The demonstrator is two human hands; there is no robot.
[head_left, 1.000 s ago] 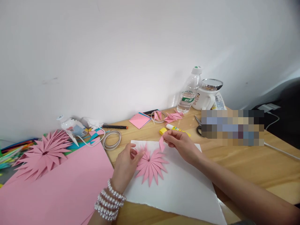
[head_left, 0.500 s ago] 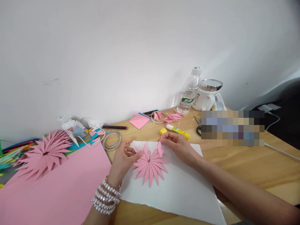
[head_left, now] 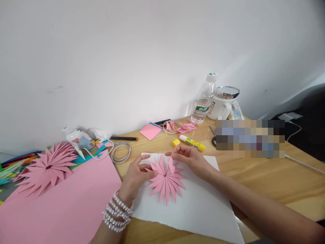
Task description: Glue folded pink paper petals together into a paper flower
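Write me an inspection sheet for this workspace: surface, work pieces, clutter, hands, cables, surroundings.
Surface: wooden table, white sheet under the work.
Work pieces: pink paper star on the sheet; folded pink piece over its far side.
Clutter: glue stick, yellow cap beside it; partly hidden scissors; bottle; mug.
Hands: left hand, thumb at the star's left edge, grip unclear; right hand pinches the folded piece.
Cables: white cable at right.
Surroundings: pale wall behind; pixelated patch hides part of the right.

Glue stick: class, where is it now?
In the head view, the glue stick lies on the table, right of centre, between the yellow cap and the scissors, just beyond the right hand.
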